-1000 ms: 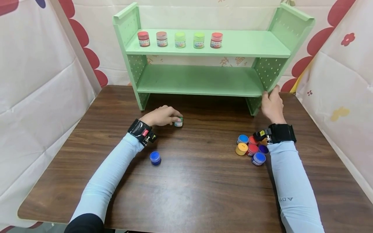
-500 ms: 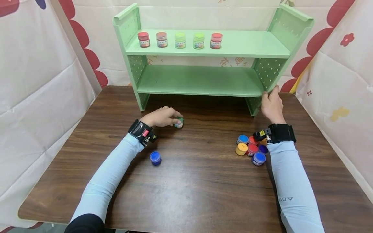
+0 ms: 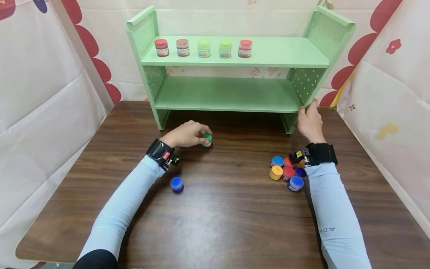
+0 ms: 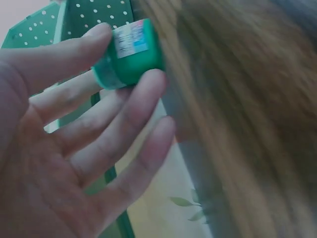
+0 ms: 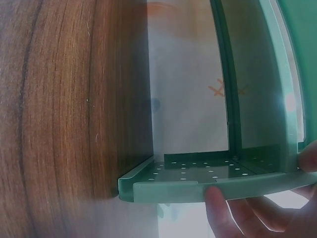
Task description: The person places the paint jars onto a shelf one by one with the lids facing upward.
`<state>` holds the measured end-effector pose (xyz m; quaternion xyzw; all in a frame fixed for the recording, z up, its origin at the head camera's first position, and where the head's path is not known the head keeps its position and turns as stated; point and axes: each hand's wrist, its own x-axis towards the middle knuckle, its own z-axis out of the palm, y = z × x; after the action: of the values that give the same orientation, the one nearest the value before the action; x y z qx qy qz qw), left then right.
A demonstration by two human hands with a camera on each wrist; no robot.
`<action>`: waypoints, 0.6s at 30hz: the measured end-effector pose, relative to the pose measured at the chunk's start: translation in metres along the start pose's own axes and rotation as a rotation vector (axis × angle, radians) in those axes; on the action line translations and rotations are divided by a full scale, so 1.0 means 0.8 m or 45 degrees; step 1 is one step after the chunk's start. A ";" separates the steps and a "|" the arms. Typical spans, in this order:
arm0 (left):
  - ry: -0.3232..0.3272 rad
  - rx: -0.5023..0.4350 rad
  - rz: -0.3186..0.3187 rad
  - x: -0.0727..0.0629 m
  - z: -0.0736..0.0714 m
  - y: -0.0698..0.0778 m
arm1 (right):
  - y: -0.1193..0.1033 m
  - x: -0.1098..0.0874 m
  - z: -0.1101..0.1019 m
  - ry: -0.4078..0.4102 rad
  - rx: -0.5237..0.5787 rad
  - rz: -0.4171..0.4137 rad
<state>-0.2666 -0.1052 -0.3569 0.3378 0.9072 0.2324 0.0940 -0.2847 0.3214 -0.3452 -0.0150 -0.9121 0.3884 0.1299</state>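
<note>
Tips the green jar (image 3: pixel 207 139) further than before, leaning its long axis away from the lower shelf (image 3: pixel 228 93), with the nearer left fingers (image 4: pixel 151 87) clamped on it at the tips and right fingers (image 5: pixel 216 203) well apart, gripping the shelf's side panel (image 3: pixel 306 84).

The left hand (image 3: pixel 189 135) pinches a green jar (image 3: pixel 208 139), possibly tilted, while the right hand (image 3: pixel 310 124) grips the shelf (image 3: pixel 228 93).

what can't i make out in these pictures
Head view: the orange-lidded jar, mostly hidden by the wrist camera.
Head view: label print on the jars on the rack, too small.
Left wrist view: print on the green jar, blurred.
Right wrist view: part of the right hand, cut off by the frame edge.
</note>
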 end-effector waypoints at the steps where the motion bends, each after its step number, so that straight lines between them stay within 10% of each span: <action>1: 0.020 0.024 0.025 0.002 -0.003 0.005 | 0.000 0.000 0.000 0.002 0.002 0.000; 18: 0.652 0.193 0.399 0.066 -0.105 0.124 | 0.002 0.001 0.002 0.017 0.014 -0.016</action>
<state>-0.2777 -0.0346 -0.2360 0.4100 0.8530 0.2533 -0.2002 -0.2862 0.3213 -0.3473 -0.0111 -0.9092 0.3924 0.1385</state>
